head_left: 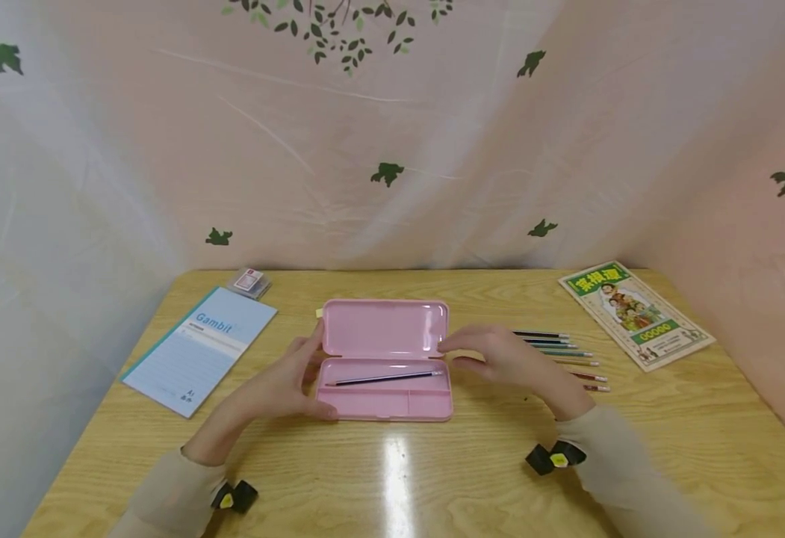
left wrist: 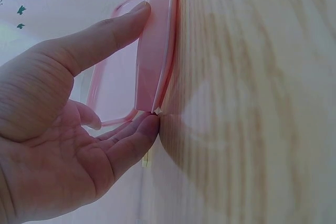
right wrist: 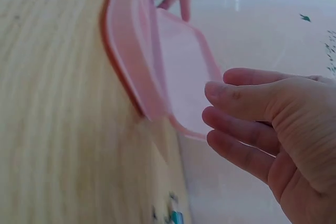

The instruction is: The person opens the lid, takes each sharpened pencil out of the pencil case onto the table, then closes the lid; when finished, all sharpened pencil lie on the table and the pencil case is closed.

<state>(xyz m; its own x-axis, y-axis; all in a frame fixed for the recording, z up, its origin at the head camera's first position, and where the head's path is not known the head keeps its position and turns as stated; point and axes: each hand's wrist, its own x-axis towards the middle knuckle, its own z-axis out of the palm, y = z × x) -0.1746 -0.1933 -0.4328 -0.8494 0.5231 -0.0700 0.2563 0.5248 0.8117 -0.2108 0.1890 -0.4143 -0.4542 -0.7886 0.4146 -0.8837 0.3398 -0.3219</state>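
Note:
An open pink pencil case [head_left: 365, 406] lies on the table, its lid [head_left: 379, 327] tipped back. One dark pencil [head_left: 385, 379] rests in the long rear compartment; a divider splits the front strip in two. My left hand [head_left: 284, 385] grips the case's left end. In the left wrist view its thumb [left wrist: 118, 30] lies on the front wall and the other fingers reach around the corner. Beside the right edge of the lid is my right hand [head_left: 500, 355], fingers loosely bent and holding nothing. Its fingertips [right wrist: 215, 88] overlap the lid's rim in the right wrist view.
Several pencils [head_left: 567, 353] lie side by side right of the case, partly behind my right forearm. A blue notebook [head_left: 197, 355] and a small clear box [head_left: 249, 282] are at the left. An illustrated booklet [head_left: 637, 314] lies at the back right. A curtain [head_left: 298, 187] hangs behind the table.

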